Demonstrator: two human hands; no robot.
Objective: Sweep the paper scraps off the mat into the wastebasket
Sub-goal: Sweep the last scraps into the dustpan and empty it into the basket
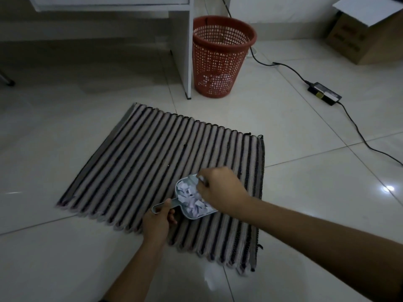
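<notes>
A striped mat (152, 162) lies on the tiled floor. On its near right part rests a small pale dustpan (189, 214) filled with white paper scraps (192, 198). My left hand (158, 221) grips the dustpan's handle. My right hand (218, 188) hovers over the pan's far edge, fingers pinched on a paper scrap (201, 178). The red mesh wastebasket (220, 57) stands upright beyond the mat's far edge, with paper scraps at its bottom.
A white desk leg (187, 62) stands just left of the wastebasket. A black power adapter (324, 96) and its cable run across the floor at right. A cardboard box (366, 38) sits at the far right.
</notes>
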